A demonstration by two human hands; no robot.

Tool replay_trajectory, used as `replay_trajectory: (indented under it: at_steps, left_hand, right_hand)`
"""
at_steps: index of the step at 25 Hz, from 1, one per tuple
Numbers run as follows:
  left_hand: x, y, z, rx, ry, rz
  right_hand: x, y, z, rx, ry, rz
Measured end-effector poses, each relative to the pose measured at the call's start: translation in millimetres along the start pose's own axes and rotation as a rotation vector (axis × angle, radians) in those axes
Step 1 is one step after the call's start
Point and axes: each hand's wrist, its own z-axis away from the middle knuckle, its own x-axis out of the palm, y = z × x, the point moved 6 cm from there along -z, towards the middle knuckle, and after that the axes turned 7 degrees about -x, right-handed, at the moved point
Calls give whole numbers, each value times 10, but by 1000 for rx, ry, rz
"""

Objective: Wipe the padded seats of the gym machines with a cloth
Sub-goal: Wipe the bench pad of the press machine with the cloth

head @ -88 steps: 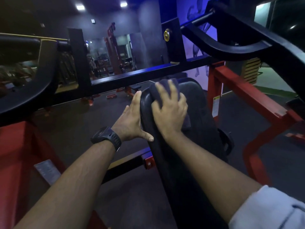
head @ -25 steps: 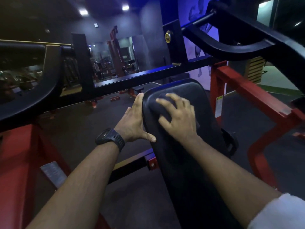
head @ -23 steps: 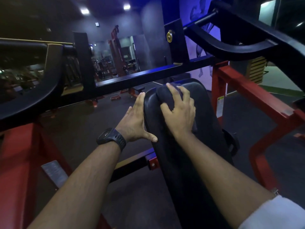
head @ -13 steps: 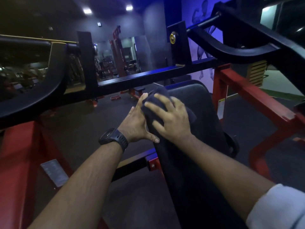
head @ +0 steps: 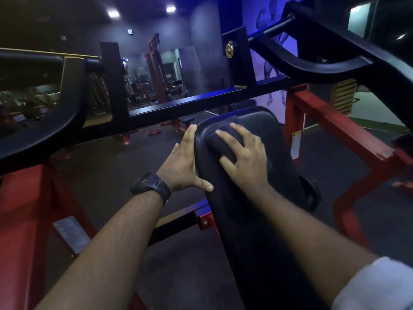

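Right hand point(head: 245, 163) spread, pressing cloth point(head: 220, 139) on pad point(head: 263, 121); left hand point(head: 181, 166) flat against pad edge.

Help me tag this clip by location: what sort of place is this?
A gym, almost certainly. The black padded seat sits in a red machine frame, more red benches stand farther off, and a wall mural shows a flexing figure.

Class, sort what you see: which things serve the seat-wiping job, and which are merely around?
In the job:
cloth
pad
right hand, pressing the cloth
left hand, flat against the pad's side

Merely around:
watch
red frame
black bar
far bench
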Motion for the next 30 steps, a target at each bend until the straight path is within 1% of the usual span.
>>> replay_trajectory:
  at_steps: [1, 2, 4, 5, 6, 7, 8, 9, 11, 12, 13, 14, 15, 16, 17, 18, 19, 20, 21, 22, 23, 24, 25, 26, 27, 28, 29, 30]
  left_hand:
    - [-7, 7, 1, -1, 3, 2]
    - [-9, 15, 13, -7, 4, 12]
    - [-17, 27, 15, -14, -3, 28]
    - [-23, 25, 9, -9, -5, 23]
    - [-19, 24, 9, -1, -5, 11]
    - [-20, 29, 8, 5, -4, 1]
    - [-14, 26, 11, 3, -4, -2]
    - [-10, 24, 17, -2, -4, 1]
    - [-12, 25, 20, -15, 8, 7]
    - [-22, 28, 23, -17, 15, 12]
    - [-32, 35, 27, -12, 9, 14]
    - [-36, 47, 36, -6, 1, 11]
    - [-42, 59, 38, -4, 0, 4]
    - [-45, 72, 44, -6, 5, -4]
    - [-48, 88, 58, -8, 10, -17]
    - [-44, 105, 73, -6, 17, -32]
    - [-42, 114, 79, -2, 25, -46]
    - [-40, 123, 94, 0, 24, -58]
    - [-33, 129, 111, -5, 16, -67]
    - [-26, 137, 134, -14, 10, -76]
    - [-20, 137, 149, -21, 8, -83]
    - [-20, 142, 155, -18, 7, -86]
    - [-15, 152, 161, -4, 3, -87]
    - [-5, 161, 164, 15, -2, -93]
    - [7, 161, 167, 25, -4, -105]
    - [19, 154, 164, 23, -11, -122]
    - [26, 139, 154, 10, -22, -130]
    - [30, 125, 147, -5, -28, -129]
  right_hand:
    - [48, -81, 183, 137, 42, -3]
    - [67, -254, 338, 49, 61, 28]
    - [81, -382, 474, -340, -27, 69]
    - [63, -267, 402, -340, -59, 48]
    - [7, -140, 312, -158, -37, 19]
    - [-20, -46, 296, 103, 12, -28]
    - [-2, -76, 374, 275, 61, -48]
    - [41, -219, 463, 198, 74, 0]
    - [40, -420, 576, -370, -27, 105]
    - [13, -308, 563, -496, -79, 98]
    - [-17, -150, 519, -396, -86, 92]
    - [-77, -36, 504, -135, -36, 66]
    - [-94, -15, 618, 172, 16, 18]
    - [-42, -139, 819, 312, 36, 27]
    - [12, -330, 977, 201, 14, 80]
    - [11, -475, 1076, -34, -40, 108]
    - [15, -472, 1109, -226, -99, 125]
    - [-7, -349, 1057, -219, -110, 114]
    - [-37, -207, 970, -17, -80, 87]
    - [-72, -135, 943, 280, -3, 24]
    - [-55, -168, 1013, 520, 56, -13]
    - [-5, -299, 1073, 538, 51, 12]
    - [7, -457, 1084, 300, -5, 71]
    - [0, -507, 1120, -36, -67, 120]
    - [-24, -387, 1131, -257, -111, 136]
    - [-74, -165, 1097, -234, -121, 136]
    - [-133, 56, 1085, 17, -84, 125]
    - [-199, 163, 1151, 372, -7, 69]
